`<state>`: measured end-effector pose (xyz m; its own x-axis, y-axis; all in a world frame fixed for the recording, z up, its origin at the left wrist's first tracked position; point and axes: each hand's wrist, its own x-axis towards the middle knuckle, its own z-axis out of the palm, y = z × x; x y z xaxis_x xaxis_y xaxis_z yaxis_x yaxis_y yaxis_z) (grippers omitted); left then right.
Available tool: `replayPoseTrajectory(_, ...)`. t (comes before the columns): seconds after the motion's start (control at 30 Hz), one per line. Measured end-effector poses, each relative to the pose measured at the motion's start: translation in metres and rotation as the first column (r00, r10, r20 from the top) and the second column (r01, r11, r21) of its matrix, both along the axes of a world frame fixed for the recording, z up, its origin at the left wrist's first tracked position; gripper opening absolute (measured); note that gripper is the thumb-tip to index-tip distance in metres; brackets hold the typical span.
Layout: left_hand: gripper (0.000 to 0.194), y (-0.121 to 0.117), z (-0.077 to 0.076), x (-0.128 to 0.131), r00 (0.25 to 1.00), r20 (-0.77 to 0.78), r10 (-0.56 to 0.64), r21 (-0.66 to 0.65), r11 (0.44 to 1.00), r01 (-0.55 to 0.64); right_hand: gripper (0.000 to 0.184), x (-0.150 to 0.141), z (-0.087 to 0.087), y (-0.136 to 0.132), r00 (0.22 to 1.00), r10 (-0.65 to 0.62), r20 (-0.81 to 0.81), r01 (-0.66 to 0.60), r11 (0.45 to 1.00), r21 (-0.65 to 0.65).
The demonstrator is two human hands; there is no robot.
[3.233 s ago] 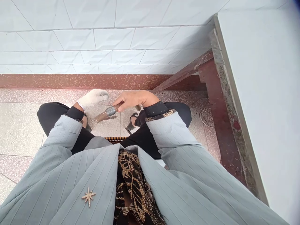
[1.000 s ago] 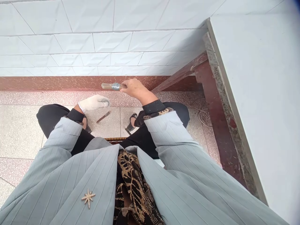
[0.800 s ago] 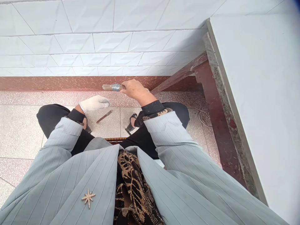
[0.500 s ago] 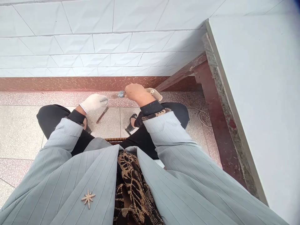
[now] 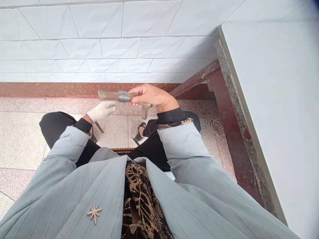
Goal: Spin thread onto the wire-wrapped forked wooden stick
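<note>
My right hand (image 5: 149, 94) is closed around a brown wooden tool (image 5: 108, 96) that I cannot name more exactly. Its thick arm points left, level, with a coil of grey wire (image 5: 124, 96) tightly wound around it beside my fingers. Another wooden part (image 5: 145, 111) of it hangs down below my palm. My left hand (image 5: 101, 111), in a white knit glove, has its fingers pressed together just below the wooden arm and apart from it; what they pinch is hidden. Under that glove shows a thin brown rod (image 5: 99, 127), its upper end hidden by the wrist.
A pale speckled floor (image 5: 22, 139) spreads around my bent knees and black shoes. In front rises a white tiled wall (image 5: 82, 49) with a reddish skirting. A white tabletop (image 5: 269, 99) on a dark red frame stands close on my right. A pale cord (image 5: 215, 127) lies beneath it.
The wooden tool dipped and turned in my right hand, and its arm points left again, nearer the camera. The thin rod has swung from leaning right to leaning left. My left hand stays nearly in place.
</note>
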<state>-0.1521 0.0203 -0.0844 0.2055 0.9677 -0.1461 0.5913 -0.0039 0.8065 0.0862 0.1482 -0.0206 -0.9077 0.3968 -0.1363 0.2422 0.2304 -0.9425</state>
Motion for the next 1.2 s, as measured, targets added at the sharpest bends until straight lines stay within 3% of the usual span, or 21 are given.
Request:
replayPoseTrajectory(0.1,0.024,-0.003,-0.004,0.003,0.998,0.018,-0.059,-0.106,0.992,0.061,0.019,-0.006,-0.013,0.006,0.935,-0.353,-0.038,0.354,0.935,0.031)
replayPoseTrajectory(0.17,0.026,-0.003,-0.004,0.003,0.994,0.001,-0.112,-0.122,0.986,0.111,0.017,-0.012,-0.022,0.010,0.871,-0.491,0.040,0.478,0.862,0.166)
replayPoseTrajectory(0.2,0.027,-0.003,-0.004,0.003,0.992,-0.016,-0.128,-0.111,0.986,0.126,0.016,-0.014,-0.025,0.012,0.849,-0.517,0.106,0.473,0.835,0.282)
replayPoseTrajectory(0.27,0.027,-0.003,0.000,0.002,0.989,-0.047,-0.142,-0.075,0.988,0.138,0.016,-0.019,-0.028,0.012,0.822,-0.506,0.262,0.316,0.787,0.530)
replayPoseTrajectory(0.33,0.029,-0.003,0.004,-0.001,0.988,-0.059,-0.144,-0.038,0.989,0.141,0.018,-0.022,-0.028,0.011,0.794,-0.428,0.432,0.048,0.752,0.657)
replayPoseTrajectory(0.37,0.029,-0.003,0.007,-0.002,0.988,-0.066,-0.137,-0.024,0.990,0.136,0.018,-0.023,-0.028,0.009,0.777,-0.352,0.523,-0.093,0.757,0.647)
replayPoseTrajectory(0.43,0.029,-0.004,0.010,-0.004,0.990,-0.090,-0.113,0.011,0.993,0.114,0.018,-0.024,-0.026,0.005,0.714,-0.120,0.690,-0.345,0.797,0.495)
replayPoseTrajectory(0.5,0.028,-0.005,0.012,-0.006,0.991,-0.112,-0.076,0.047,0.996,0.082,0.018,-0.022,-0.023,0.002,0.646,0.169,0.745,-0.512,0.819,0.258)
replayPoseTrajectory(0.53,0.027,-0.005,0.012,-0.006,0.992,-0.113,-0.054,0.061,0.996,0.061,0.020,-0.021,-0.021,0.001,0.637,0.308,0.707,-0.557,0.817,0.146)
replayPoseTrajectory(0.6,0.026,-0.004,0.011,-0.007,0.996,-0.089,-0.007,0.073,0.997,0.013,0.033,-0.016,-0.016,0.000,0.691,0.495,0.527,-0.586,0.811,0.006)
replayPoseTrajectory(0.67,0.025,-0.003,0.007,-0.006,0.998,-0.042,0.043,0.072,0.997,-0.040,0.045,-0.010,-0.009,-0.001,0.802,0.519,0.294,-0.536,0.844,-0.030)
replayPoseTrajectory(0.73,0.023,-0.002,0.003,-0.004,0.997,0.014,0.081,0.051,0.995,-0.082,0.045,-0.004,-0.003,-0.001,0.926,0.364,0.100,-0.364,0.931,-0.014)
replayPoseTrajectory(0.8,0.021,-0.003,-0.001,0.000,0.994,0.067,0.083,0.004,0.996,-0.084,0.038,-0.001,-0.001,0.000,0.992,0.110,-0.059,-0.111,0.994,-0.023)
replayPoseTrajectory(0.87,0.021,-0.003,-0.004,0.002,0.994,0.093,0.057,-0.039,0.998,-0.054,0.032,-0.002,-0.004,0.002,0.980,-0.145,-0.138,0.142,0.989,-0.035)
replayPoseTrajectory(0.97,0.022,-0.004,-0.004,0.002,0.999,0.033,-0.001,-0.042,0.999,0.002,0.026,-0.009,-0.013,0.008,0.911,-0.403,-0.085,0.409,0.910,0.067)
replayPoseTrajectory(1.07,0.026,-0.002,-0.002,-0.001,0.996,-0.077,-0.048,-0.004,0.999,0.047,0.021,-0.015,-0.019,0.011,0.853,-0.513,0.099,0.453,0.821,0.347)
replayPoseTrajectory(1.2,0.030,-0.003,0.005,-0.005,0.984,-0.123,-0.126,0.009,0.992,0.128,0.027,-0.024,-0.021,0.007,0.804,-0.489,0.339,0.177,0.741,0.647)
